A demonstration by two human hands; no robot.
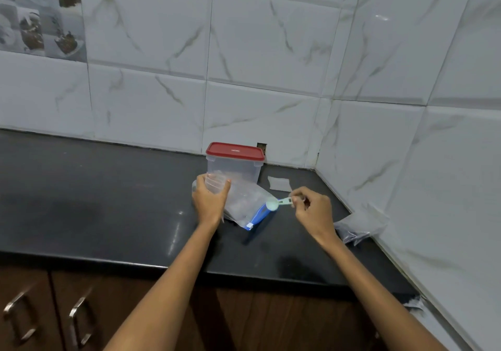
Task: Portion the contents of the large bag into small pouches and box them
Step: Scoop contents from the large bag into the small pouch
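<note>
Two hands work over a dark countertop [108, 201] set into a tiled corner, and everything the job needs sits in the far right part of it. The biggest item is the clear box [233, 169] with a red lid [234, 151], standing against the far wall with its lid on. Just in front of it lies the large bag [249, 201], a clear zip bag with a blue closure strip at its near right end, resting flat on the counter. To the right, near the side wall, a heap of clear pouches [357, 226] lies on the counter, and a small flat white piece [279, 183] sits right of the box; what it is I cannot tell.

The left hand [210, 198] curls round what looks like a small clear pouch, held upright at the bag's far left end. The right hand [314, 209] pinches the handle of a pale green measuring spoon [279, 203], whose bowl hovers at the bag's blue mouth.

This reads as the scooping step. The next move likely calls for a level carry across to the pouch, whose mouth must be kept spread by the left fingers so nothing spills. Boxing appears not yet begun.
</note>
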